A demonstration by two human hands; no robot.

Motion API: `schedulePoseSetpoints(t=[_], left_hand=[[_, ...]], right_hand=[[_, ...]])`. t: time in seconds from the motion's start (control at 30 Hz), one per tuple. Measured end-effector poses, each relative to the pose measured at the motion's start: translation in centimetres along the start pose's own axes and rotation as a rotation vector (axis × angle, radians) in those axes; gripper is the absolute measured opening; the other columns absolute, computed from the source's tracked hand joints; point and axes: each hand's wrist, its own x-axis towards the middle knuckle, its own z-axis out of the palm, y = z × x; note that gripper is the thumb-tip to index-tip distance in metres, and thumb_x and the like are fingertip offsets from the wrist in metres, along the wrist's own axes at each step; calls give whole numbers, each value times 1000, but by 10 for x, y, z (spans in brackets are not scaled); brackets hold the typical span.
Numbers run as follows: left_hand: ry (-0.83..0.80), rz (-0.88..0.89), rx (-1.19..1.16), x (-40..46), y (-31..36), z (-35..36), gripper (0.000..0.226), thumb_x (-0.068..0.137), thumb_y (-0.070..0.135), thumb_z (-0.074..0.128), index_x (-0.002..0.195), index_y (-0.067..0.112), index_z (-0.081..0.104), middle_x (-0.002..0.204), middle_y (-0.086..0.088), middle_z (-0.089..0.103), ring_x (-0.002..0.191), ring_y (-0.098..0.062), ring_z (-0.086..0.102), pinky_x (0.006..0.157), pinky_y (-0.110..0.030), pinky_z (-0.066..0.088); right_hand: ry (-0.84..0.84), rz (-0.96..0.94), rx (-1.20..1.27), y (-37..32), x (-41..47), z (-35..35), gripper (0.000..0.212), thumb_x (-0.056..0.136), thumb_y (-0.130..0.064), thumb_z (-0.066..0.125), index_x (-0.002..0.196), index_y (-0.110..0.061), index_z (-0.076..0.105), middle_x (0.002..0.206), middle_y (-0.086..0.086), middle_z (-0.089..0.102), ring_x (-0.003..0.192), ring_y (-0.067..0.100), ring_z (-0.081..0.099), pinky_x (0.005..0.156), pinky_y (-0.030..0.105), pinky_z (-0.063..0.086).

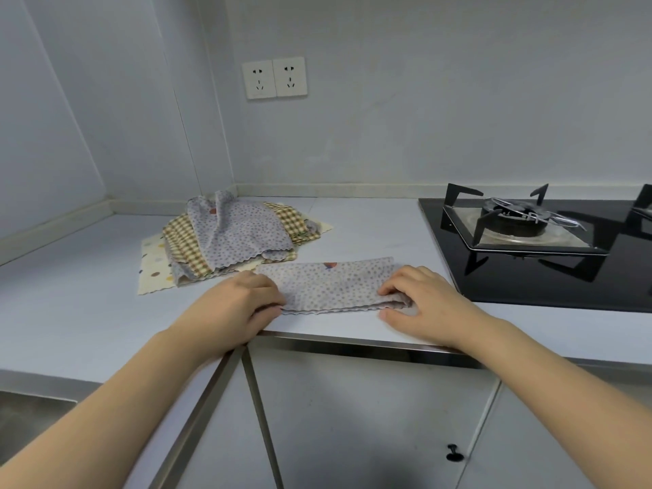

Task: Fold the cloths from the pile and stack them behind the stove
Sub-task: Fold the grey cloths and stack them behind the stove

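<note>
A grey cloth with small dots (331,285) lies folded into a long strip near the front edge of the counter. My left hand (243,305) pinches its left end, thumb under the edge. My right hand (420,301) grips its right end, where the fabric bunches under my fingers. Behind the strip and to the left is the pile of cloths (229,238): a grey dotted one on top, checked yellow ones below, a cream spotted one at the bottom. The black gas stove (529,248) sits to the right.
The pale counter (370,224) runs to the wall, with a narrow bare strip behind the stove. A double wall socket (274,78) is above the pile. Cabinet doors with a black knob (453,453) are below the metal counter edge. A sink corner (31,411) shows at lower left.
</note>
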Motion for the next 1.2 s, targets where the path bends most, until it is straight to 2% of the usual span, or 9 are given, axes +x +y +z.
schedulePoseSetpoints(t=[0.17, 0.33, 0.5, 0.6, 0.73, 0.9, 1.0, 1.1, 1.2], left_hand=[[47, -48, 39, 7, 4, 7, 29, 96, 30, 37, 100, 18, 62, 92, 6, 58, 85, -17, 54, 73, -31, 46], [152, -353, -328, 9, 15, 6, 13, 102, 20, 38, 100, 18, 51, 87, -4, 59, 81, -21, 53, 74, -38, 43], [127, -372, -506, 10, 22, -4, 4, 95, 24, 46, 94, 28, 48, 83, -4, 56, 76, -20, 50, 70, -41, 42], [154, -364, -556, 10, 21, -12, 9, 86, 27, 54, 94, 28, 50, 84, 2, 55, 77, -15, 50, 70, -36, 41], [229, -351, -626, 13, 16, -24, 11, 90, 25, 66, 91, 19, 56, 74, 6, 56, 64, -6, 50, 62, -29, 38], [144, -400, -1154, 11, 9, -44, 63, 50, 48, 88, 89, 10, 57, 76, 1, 62, 67, -11, 59, 56, -21, 45], [97, -394, -1357, 9, 8, -48, 59, 41, 46, 94, 80, 16, 61, 80, -4, 65, 72, -15, 63, 60, -23, 48], [183, -343, -1459, 11, 7, -49, 52, 43, 42, 96, 73, 16, 63, 69, -2, 60, 60, -11, 56, 53, -18, 46], [221, -315, -1468, 11, 6, -50, 49, 47, 43, 94, 73, 15, 64, 67, -6, 55, 56, -14, 51, 53, -20, 45]], right_hand=[[-6, -3, -12, -1, -1, 0, 40, 86, -53, 57, 119, -30, 57, 113, -17, 48, 106, 5, 40, 100, 29, 37], [-15, 32, -2, 1, 0, 1, 48, 87, -54, 58, 125, -25, 55, 120, -12, 50, 113, 9, 41, 101, 29, 35], [43, 117, 195, 3, 3, 0, 16, 91, -31, 63, 105, -25, 63, 102, -11, 59, 98, 11, 53, 84, 25, 41], [164, 240, 521, 7, 0, -4, 6, 88, -22, 67, 89, -28, 66, 87, -12, 67, 79, 5, 59, 71, 21, 44], [250, 276, 804, 3, -3, -13, 4, 87, -14, 68, 85, -17, 69, 77, -5, 70, 72, 4, 63, 72, 22, 48], [205, 235, 796, -9, -3, -25, 7, 89, -18, 66, 83, -16, 68, 73, -7, 66, 70, 4, 59, 73, 20, 46], [241, 253, 809, -12, -1, -34, 9, 90, -19, 64, 86, -12, 67, 76, -4, 63, 72, 7, 56, 73, 20, 46], [310, 277, 939, -16, 1, -43, 10, 91, -20, 62, 86, -14, 67, 76, -4, 65, 74, 9, 56, 73, 22, 47], [365, 301, 1099, -20, 3, -53, 10, 91, -18, 61, 87, -12, 66, 73, -6, 64, 68, 6, 54, 63, 16, 44]])
